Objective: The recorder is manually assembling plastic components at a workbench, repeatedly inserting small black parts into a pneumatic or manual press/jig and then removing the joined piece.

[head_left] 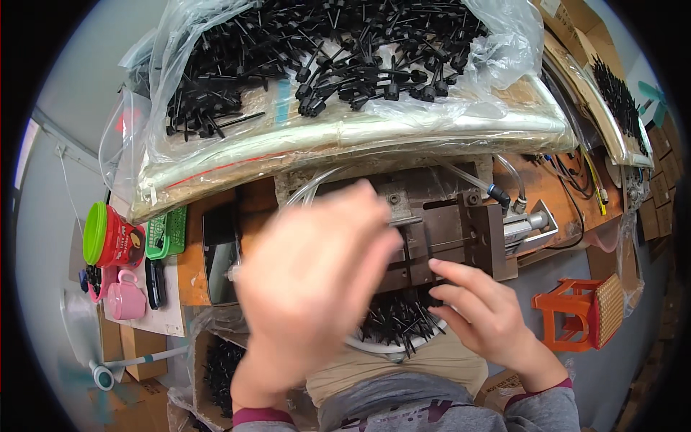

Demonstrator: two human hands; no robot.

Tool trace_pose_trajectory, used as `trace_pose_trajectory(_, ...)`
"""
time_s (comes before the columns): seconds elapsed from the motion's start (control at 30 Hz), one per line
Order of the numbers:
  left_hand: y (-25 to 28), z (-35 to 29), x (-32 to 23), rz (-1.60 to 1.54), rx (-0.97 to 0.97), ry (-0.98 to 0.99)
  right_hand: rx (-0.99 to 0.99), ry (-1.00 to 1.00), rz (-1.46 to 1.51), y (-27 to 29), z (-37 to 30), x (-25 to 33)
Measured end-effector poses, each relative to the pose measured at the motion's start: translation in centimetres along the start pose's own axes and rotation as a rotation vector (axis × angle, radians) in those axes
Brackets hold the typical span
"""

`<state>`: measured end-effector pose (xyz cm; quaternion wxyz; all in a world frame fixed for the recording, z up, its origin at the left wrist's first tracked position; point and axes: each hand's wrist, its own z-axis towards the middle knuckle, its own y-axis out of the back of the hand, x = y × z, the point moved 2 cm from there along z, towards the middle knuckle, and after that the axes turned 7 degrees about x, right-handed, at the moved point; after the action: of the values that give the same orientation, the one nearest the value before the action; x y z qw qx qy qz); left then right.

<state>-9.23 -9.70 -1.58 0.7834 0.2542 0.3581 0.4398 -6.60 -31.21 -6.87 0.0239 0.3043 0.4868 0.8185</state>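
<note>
My left hand point(317, 281) is raised over the left side of a dark metal fixture point(450, 234), smeared by motion. Whether its fingers hold anything does not show. Beside the fixture's near edge, my right hand point(486, 309) has its fingers curled and closed around something dark, mostly hidden by the fingertips. Just below the fixture, a white bowl point(439, 333) holds many black stemmed plastic parts point(399, 317) in front of my lap. More black parts point(360, 65) of the same look are heaped in a plastic-lined tray point(345, 133) above the fixture.
Clear air hoses point(468, 176) and a pneumatic cylinder point(529, 227) adjoin the fixture. At left are a red tub point(115, 241), green basket point(169, 234), pink mug point(126, 297) and dark phone-like slab point(219, 266). An orange stool point(565, 317) is at right; a box of parts point(219, 374) sits lower left.
</note>
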Motion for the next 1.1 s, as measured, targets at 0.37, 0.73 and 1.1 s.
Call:
trace_pose_trajectory(0.37,-0.9,8.5,8.7,0.119,0.078,0.252,0.095,0.043,-0.277,-2.3,1.2,0.6)
trace_pose_trajectory(0.73,3.6,4.0,3.6,-0.233,-0.060,0.331,-0.166,0.158,-0.125,4.2,6.7,-0.8)
trace_pose_trajectory(1.1,-0.7,-4.6,-2.9,-0.295,0.329,0.176,0.306,0.007,-0.403,8.2,22.2,-5.9)
